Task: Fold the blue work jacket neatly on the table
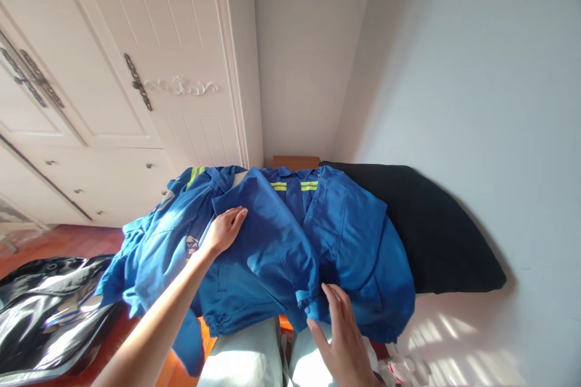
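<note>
A blue work jacket [267,242] is spread out in front of me, its front open and one sleeve laid diagonally across it. Yellow-green stripes show inside near its collar. My left hand [226,231] rests on the upper left part of the jacket, fingers together and curled against the cloth; its thumb is hidden. Beside the buttoned sleeve cuff [308,305] is my right hand [341,332], thumb and fingers apart around the cuff's end. A second blue garment [167,236], with a similar stripe and a printed badge, lies under and left of my left forearm.
A black padded surface [436,230] extends to the right against the pale wall. White wardrobe doors [181,42] stand at the left. A shiny black-and-clear plastic bag [54,320] lies on the reddish floor. A clear bottle [402,369] is at the lower right.
</note>
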`<state>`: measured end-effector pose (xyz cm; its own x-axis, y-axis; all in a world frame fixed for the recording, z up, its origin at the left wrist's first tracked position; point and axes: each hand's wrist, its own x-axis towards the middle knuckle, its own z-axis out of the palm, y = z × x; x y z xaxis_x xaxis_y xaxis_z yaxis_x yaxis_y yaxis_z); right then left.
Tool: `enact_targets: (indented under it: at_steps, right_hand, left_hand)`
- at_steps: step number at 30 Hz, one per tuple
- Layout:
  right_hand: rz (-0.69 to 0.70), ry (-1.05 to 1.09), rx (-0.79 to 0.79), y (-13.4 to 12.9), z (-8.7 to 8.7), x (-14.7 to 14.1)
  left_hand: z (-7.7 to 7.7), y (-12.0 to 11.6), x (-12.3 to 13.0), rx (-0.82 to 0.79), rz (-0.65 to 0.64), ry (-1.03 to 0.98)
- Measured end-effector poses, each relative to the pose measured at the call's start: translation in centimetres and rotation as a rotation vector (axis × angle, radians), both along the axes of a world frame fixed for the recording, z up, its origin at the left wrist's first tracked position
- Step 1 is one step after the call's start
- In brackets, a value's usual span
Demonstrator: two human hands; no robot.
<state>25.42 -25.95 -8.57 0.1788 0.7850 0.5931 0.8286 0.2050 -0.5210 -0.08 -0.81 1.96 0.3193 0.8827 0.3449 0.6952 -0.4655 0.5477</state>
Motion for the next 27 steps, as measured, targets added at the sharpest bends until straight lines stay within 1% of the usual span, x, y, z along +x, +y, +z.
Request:
enact_targets:
  at_steps: [2, 4, 6, 7, 9, 11, 13, 15, 18, 20, 21, 22, 24, 25, 26, 27]
  right_hand:
    - [-0.045, 0.267, -0.084, 0.5, -1.7, 0.1]
    - [-0.015, 0.599, -0.304, 1.1, -2.6, 0.1]
    - [0.06, 0.864, -0.56, 1.6, -2.8, -0.2]
    - [0.108, 0.945, -0.654, 1.7, -2.7, -0.4]
    - [0.213, 1.032, -0.766, 1.7, -2.3, -0.7]
    - [0.246, 1.097, -0.827, 1.3, -2.0, -0.8]
    - [0.182, 1.161, -0.861, 0.6, -2.0, -0.6]
    - [0.087, 1.194, -0.843, -0.5, -2.3, 0.0]
    - [0.048, 1.223, -0.84, -2.4, -3.5, 1.4]
    - [0.003, 1.305, -0.795, -3.5, -4.6, 2.4]
    - [-0.027, 1.355, -0.736, -3.8, -5.1, 2.9]
    - [-0.053, 1.387, -0.653, -3.9, -5.5, 3.2]
    - [-0.056, 1.379, -0.487, -3.7, -6.2, 3.8]
    - [-0.041, 1.329, -0.424, -3.4, -6.4, 4.0]
    - [-0.027, 1.295, -0.395, -2.9, -6.5, 4.1]
    - [-0.023, 1.275, -0.385, -2.3, -6.7, 4.3]
  left_hand:
    - [-0.1, 0.1, 0.0, 0.038, 0.027, 0.01]
    - [-0.1, 0.1, 0.0, 0.038, 0.05, 0.025]
    - [0.0, 0.0, 0.0, 0.014, 0.056, 0.047]
    - [0.0, -0.1, 0.0, 0.001, 0.053, 0.06]
    - [0.1, -0.3, 0.1, -0.013, 0.041, 0.074]
    - [0.2, -0.3, 0.2, -0.019, 0.032, 0.074]
    - [0.3, -0.3, 0.2, -0.024, 0.035, 0.07]
    - [0.5, -0.2, 0.2, -0.011, 0.037, 0.061]
    - [0.9, -0.8, 0.0, 0.097, 0.055, -0.021]
    - [0.7, -2.4, -0.3, 0.21, 0.082, -0.11]
    - [0.1, -3.6, -0.5, 0.258, 0.108, -0.156]
    - [-0.8, -5.1, -0.6, 0.29, 0.151, -0.198]
    - [-3.6, -8.9, -0.6, 0.273, 0.291, -0.247]
    - [-5.4, -10.9, -0.5, 0.211, 0.371, -0.237]
    - [-7.3, -12.9, -0.3, 0.108, 0.413, -0.17]
    - [-9.1, -14.9, 0.0, -0.02, 0.393, -0.065]
